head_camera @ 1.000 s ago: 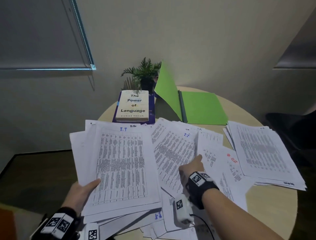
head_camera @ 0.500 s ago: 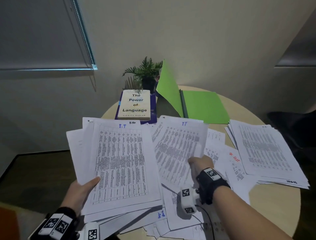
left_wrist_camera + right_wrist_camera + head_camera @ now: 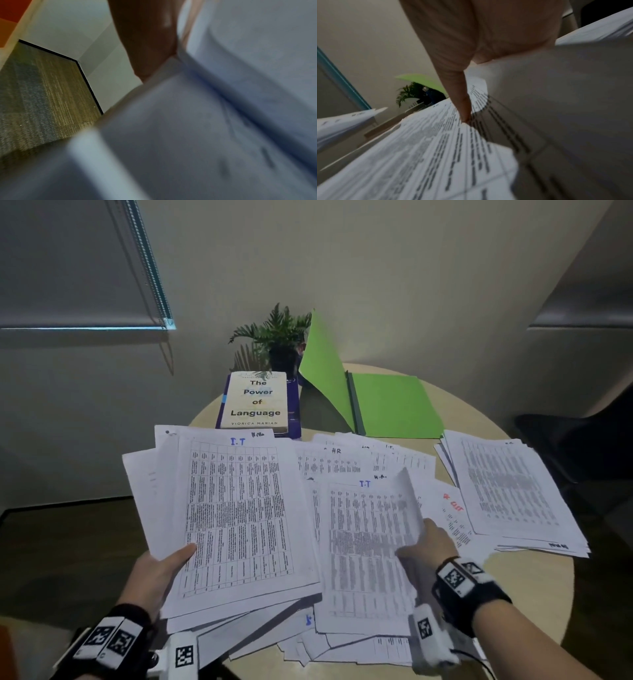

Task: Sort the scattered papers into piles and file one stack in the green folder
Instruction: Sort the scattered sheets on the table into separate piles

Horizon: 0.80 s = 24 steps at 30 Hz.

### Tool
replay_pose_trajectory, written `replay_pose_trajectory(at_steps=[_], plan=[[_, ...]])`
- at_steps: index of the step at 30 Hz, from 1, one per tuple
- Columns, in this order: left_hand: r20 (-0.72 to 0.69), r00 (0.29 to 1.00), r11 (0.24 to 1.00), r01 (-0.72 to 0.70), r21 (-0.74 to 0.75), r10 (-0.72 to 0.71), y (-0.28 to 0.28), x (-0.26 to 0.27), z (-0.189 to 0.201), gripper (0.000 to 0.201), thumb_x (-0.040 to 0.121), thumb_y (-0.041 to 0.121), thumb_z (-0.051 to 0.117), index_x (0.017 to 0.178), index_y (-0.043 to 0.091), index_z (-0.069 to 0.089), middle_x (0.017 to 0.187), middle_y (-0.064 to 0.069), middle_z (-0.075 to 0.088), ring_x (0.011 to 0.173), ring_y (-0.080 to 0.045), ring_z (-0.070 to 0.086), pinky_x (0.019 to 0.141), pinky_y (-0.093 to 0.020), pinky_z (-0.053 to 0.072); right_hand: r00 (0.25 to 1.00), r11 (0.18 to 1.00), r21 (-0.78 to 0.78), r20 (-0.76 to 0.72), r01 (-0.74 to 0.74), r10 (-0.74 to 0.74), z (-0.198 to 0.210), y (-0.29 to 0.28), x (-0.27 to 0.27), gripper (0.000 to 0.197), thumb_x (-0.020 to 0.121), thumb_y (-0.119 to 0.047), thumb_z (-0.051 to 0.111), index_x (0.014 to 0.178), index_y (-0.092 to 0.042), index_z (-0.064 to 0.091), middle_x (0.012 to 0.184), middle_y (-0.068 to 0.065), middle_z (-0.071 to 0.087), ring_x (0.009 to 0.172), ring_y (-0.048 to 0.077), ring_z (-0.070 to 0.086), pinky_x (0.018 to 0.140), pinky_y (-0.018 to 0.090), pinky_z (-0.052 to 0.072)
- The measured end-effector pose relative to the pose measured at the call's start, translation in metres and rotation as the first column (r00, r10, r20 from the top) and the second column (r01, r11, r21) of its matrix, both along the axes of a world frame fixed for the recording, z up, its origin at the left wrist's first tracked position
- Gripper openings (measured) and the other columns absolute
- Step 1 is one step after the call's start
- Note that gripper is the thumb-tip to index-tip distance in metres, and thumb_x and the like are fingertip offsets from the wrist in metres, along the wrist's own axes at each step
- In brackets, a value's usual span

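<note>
At the left, the left hand [image 3: 156, 575] is gripping a fanned stack of white printed sheets marked "I.T" in blue [image 3: 236, 518], with the thumb lying on the top sheet and the remaining fingers hidden beneath the stack; the stack is being held raised above the near left edge of the round beige table [image 3: 534, 587]. Behind it, a cream paperback book titled "The Power of Language" [image 3: 255, 400] is lying on a purple book, with a small potted green fern [image 3: 277, 332] standing just beyond. At the centre, loose white printed papers [image 3: 329, 462] are lying overlapped on the table, one marked "HR". The right hand [image 3: 433, 542] is pinching the curled right edge of a single white sheet marked "I.T" [image 3: 366, 546], with the thumb pressing on its printed face. Beyond it, the green card folder [image 3: 390, 402] is lying open at the far side of the table, its left cover standing tilted upward. At the right, a separate pile of white printed papers [image 3: 510, 491] is resting on the table.
</note>
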State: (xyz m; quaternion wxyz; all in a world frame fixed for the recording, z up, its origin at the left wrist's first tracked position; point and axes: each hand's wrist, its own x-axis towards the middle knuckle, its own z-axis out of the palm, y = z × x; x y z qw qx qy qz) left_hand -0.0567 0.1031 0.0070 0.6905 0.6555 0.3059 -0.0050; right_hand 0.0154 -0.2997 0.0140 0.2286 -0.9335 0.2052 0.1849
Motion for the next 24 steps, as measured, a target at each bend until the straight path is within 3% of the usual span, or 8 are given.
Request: replay_pose_trajectory(at_steps=[4, 7, 9, 11, 15, 19, 22, 24], plan=[[-0.009, 1.000, 1.000, 0.003, 0.015, -0.003, -0.003, 0.001, -0.003, 0.039, 0.086, 0.010, 0.065, 0.123, -0.002, 0.058, 0.105, -0.014, 0.068, 0.103, -0.032, 0.062, 0.094, -0.038, 0.042, 1.000, 0.998, 0.059, 0.010, 0.023, -0.024, -0.009, 0.012, -0.004, 0.054, 0.071, -0.024, 0.078, 0.098, -0.013, 0.033, 0.083, 0.001, 0.050, 0.069, 0.015, 0.050, 0.052, 0.022, 0.037], [-0.002, 1.000, 1.000, 0.000, 0.011, 0.000, -0.003, 0.000, 0.000, 0.038, 0.087, 0.008, 0.064, 0.123, -0.002, 0.057, 0.110, -0.015, 0.066, 0.101, -0.030, 0.061, 0.093, -0.036, 0.040, 0.996, 0.991, 0.119, 0.053, 0.068, -0.074, -0.007, 0.004, -0.003, 0.027, 0.078, -0.011, 0.070, 0.098, -0.006, 0.052, 0.089, 0.009, 0.058, 0.072, 0.019, 0.052, 0.053, 0.022, 0.038], [0.000, 1.000, 1.000, -0.005, 0.013, 0.005, 0.000, -0.001, 0.003, 0.037, 0.087, 0.007, 0.062, 0.123, -0.001, 0.056, 0.108, -0.014, 0.065, 0.099, -0.029, 0.060, 0.091, -0.035, 0.039, 0.979, 0.968, 0.215, 0.129, 0.125, -0.155, 0.001, -0.003, -0.006, 0.026, 0.080, -0.008, 0.067, 0.104, -0.001, 0.063, 0.098, 0.014, 0.065, 0.082, 0.024, 0.056, 0.068, 0.026, 0.044], [-0.008, 1.000, 1.000, -0.020, 0.016, 0.020, 0.004, -0.004, 0.004, 0.037, 0.088, 0.007, 0.062, 0.123, -0.001, 0.056, 0.105, -0.014, 0.064, 0.095, -0.029, 0.060, 0.089, -0.035, 0.039, 0.954, 0.926, 0.333, 0.175, 0.177, -0.245, 0.019, -0.010, -0.011, 0.027, 0.082, -0.005, 0.066, 0.107, 0.003, 0.063, 0.099, 0.018, 0.067, 0.083, 0.027, 0.058, 0.067, 0.028, 0.046], [-0.029, 0.999, 1.000, -0.026, 0.018, 0.026, 0.008, -0.007, -0.002, 0.040, 0.086, 0.009, 0.064, 0.125, -0.001, 0.056, 0.112, -0.017, 0.066, 0.098, -0.031, 0.061, 0.093, -0.038, 0.042, 0.901, 0.748, 0.633, 0.178, 0.202, -0.395, 0.066, -0.027, -0.014, 0.027, 0.085, 0.001, 0.062, 0.111, 0.007, 0.059, 0.088, 0.012, 0.061, 0.068, 0.019, 0.060, 0.050, 0.018, 0.047], [-0.036, 0.999, 1.000, 0.009, 0.009, -0.009, -0.005, -0.005, -0.001, 0.032, 0.085, 0.007, 0.065, 0.117, 0.003, 0.059, 0.100, -0.015, 0.069, 0.091, -0.030, 0.065, 0.087, -0.038, 0.048, 0.865, 0.457, 0.883, 0.143, 0.109, -0.481, 0.092, -0.037, -0.010, 0.047, 0.075, 0.002, 0.073, 0.116, 0.013, 0.055, 0.100, 0.020, 0.068, 0.055, 0.007, 0.070, 0.049, 0.014, 0.054], [-0.020, 0.997, 0.997, 0.078, -0.010, -0.078, -0.030, -0.002, 0.002, 0.035, 0.084, 0.010, 0.068, 0.117, 0.001, 0.061, 0.105, -0.017, 0.070, 0.096, -0.033, 0.066, 0.095, -0.045, 0.048, 0.899, 0.479, 0.871, 0.118, 0.110, -0.421, 0.090, -0.024, -0.017, 0.036, 0.078, 0.007, 0.067, 0.112, 0.017, 0.058, 0.068, 0.004, 0.074, 0.057, 0.015, 0.070, 0.046, 0.016, 0.052], [-0.003, 0.993, 0.993, 0.115, -0.018, -0.115, -0.049, -0.002, 0.004, 0.043, 0.082, 0.019, 0.071, 0.119, 0.001, 0.061, 0.107, -0.016, 0.071, 0.097, -0.032, 0.067, 0.098, -0.048, 0.047, 0.906, 0.518, 0.849, 0.136, 0.101, -0.400, 0.076, -0.011, -0.025, 0.031, 0.081, 0.014, 0.060, 0.112, 0.018, 0.058, 0.074, 0.008, 0.071, 0.059, 0.015, 0.069, 0.047, 0.014, 0.051]])
